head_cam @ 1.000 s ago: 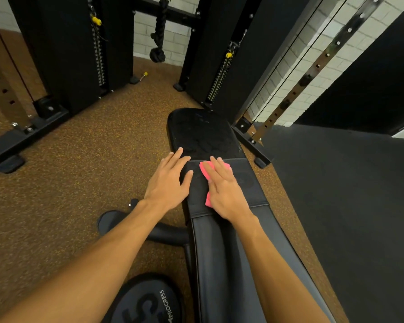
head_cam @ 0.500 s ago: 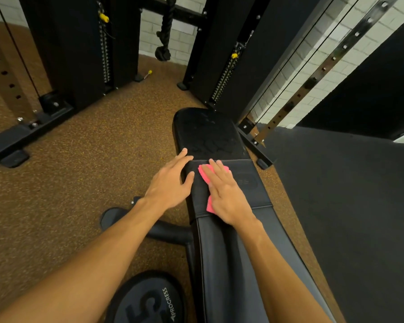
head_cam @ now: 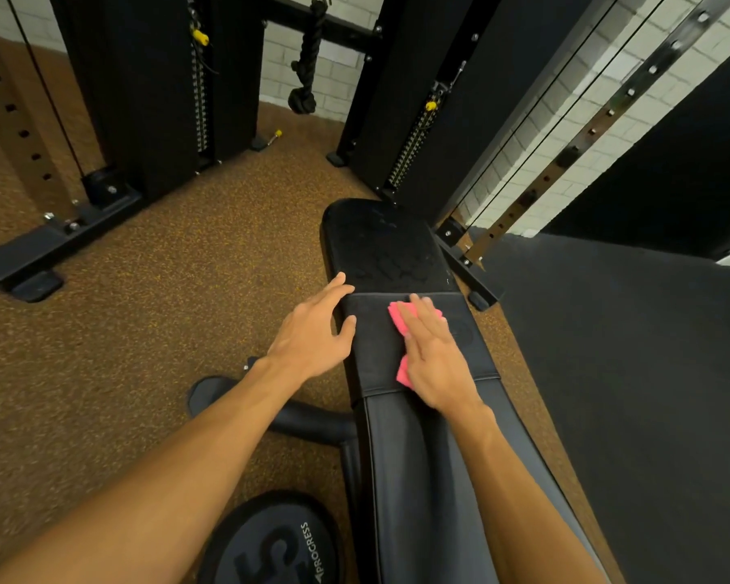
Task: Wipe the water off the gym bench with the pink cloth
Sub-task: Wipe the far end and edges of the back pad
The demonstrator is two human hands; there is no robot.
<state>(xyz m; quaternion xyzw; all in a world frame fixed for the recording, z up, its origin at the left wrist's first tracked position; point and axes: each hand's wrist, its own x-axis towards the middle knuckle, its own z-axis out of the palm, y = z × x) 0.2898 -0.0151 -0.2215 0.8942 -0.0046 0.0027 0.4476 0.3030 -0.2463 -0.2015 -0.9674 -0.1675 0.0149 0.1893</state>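
Pink folded cloth (head_cam: 397, 321) lies on the middle panel of the long black padded gym bench (head_cam: 380, 250), pinned under the right hand (head_cam: 433, 360). That hand lies flat, fingers straight and together, pressing the cloth down. Only the cloth's far corner and a bit of its near left edge show past the hand. The left hand (head_cam: 312, 339) rests just beside it at the bench's left edge, holding nothing, with its fingers loosely spread and the thumb tip on the padding. Faint streaky marks show on the far pad beyond both hands; I cannot tell whether they are water.

A round black weight plate (head_cam: 270, 545) lies on the brown speckled floor (head_cam: 178, 297) left of the bench's near end. Black cable-machine towers (head_cam: 152, 78) stand beyond, a knotted black rope (head_cam: 308, 65) hanging between them. A dark grey mat (head_cam: 628, 373) covers the floor to the right.
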